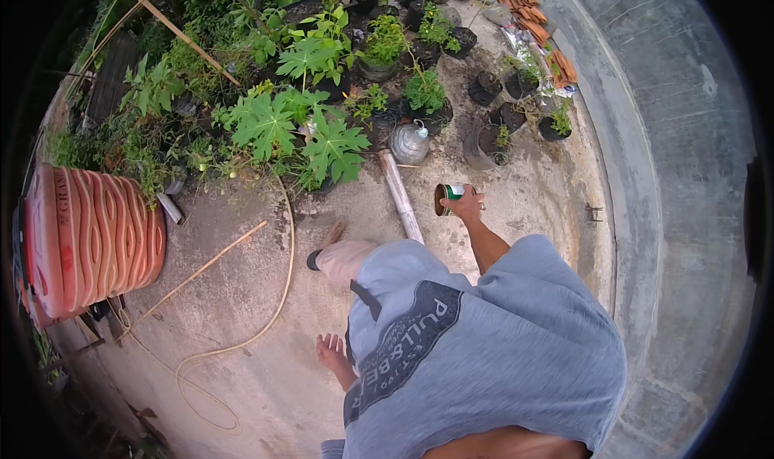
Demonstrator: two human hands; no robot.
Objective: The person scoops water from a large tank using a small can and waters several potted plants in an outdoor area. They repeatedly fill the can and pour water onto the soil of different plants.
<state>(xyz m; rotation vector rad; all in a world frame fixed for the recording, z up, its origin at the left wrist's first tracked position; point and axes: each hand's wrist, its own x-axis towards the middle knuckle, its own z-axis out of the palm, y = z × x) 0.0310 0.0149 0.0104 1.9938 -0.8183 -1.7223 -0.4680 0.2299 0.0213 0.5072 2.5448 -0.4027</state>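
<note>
My right hand (468, 204) is closed around a green tin can (443, 202), held on its side with its open mouth turned to the left. What the can contains is too dark to make out. On the ground beyond it stand a rounded clear plastic bottle (409, 145) and black pots with small plants (425, 93). Close to my body at the lower left hangs my left hand (329, 351), its fingers loosely apart and nothing in them. A pale pole (401, 197) lies on the concrete to the left of the can.
A large orange ribbed tub (97, 241) stands at the left. A yellowish hose (274, 310) loops over the concrete, near a thin stick (197, 274). Leafy plants (266, 124) crowd the far left. Orange roof tiles (528, 12) are stacked at the far right, beside a grey wall (685, 137).
</note>
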